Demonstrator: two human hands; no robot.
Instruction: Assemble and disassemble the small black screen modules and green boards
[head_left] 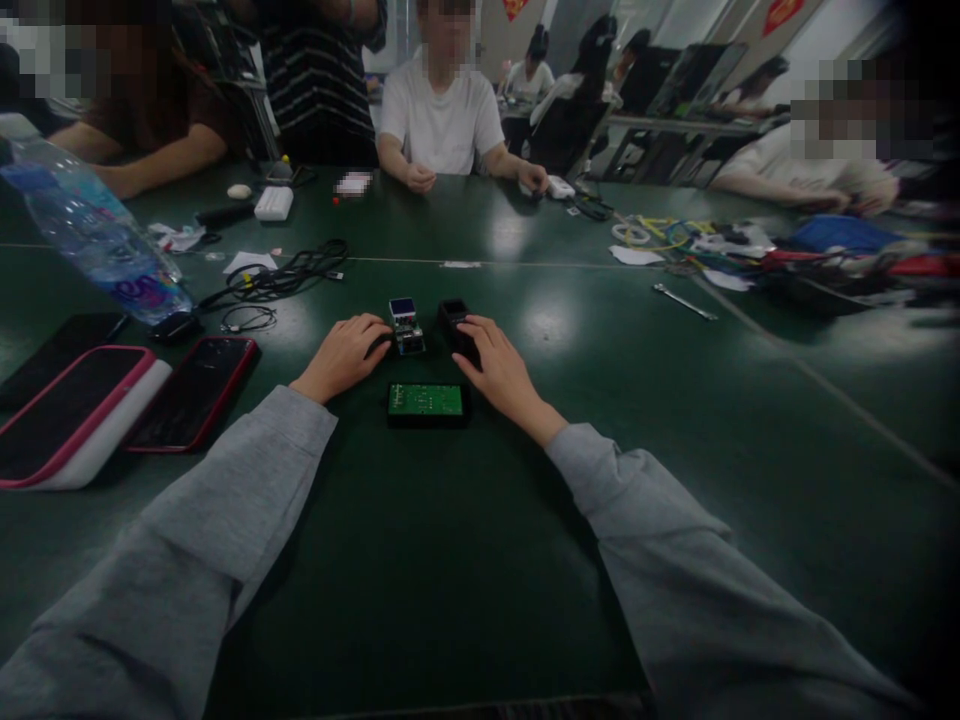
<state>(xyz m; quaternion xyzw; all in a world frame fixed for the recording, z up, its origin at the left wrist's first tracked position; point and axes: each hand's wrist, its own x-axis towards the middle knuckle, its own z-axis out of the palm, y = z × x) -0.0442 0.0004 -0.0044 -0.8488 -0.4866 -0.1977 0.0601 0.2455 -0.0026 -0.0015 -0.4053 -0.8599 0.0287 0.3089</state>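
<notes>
My left hand rests on the table with its fingers stretched out and slightly bent, the tips close beside a small circuit board with a little screen. A dark patch shows between its thumb and fingers; I cannot tell if it is a thing or shadow. On the other side, my right hand lies with fingers apart, and its fingertips touch a black plastic case, partly covered by them. Between the wrists and nearer to me lies a green circuit board set in a black shell.
At left are a tilted water bottle, a red-edged phone, a pink-edged device and black cables. A wrench and tangled wires lie at right. A person in a white shirt sits opposite.
</notes>
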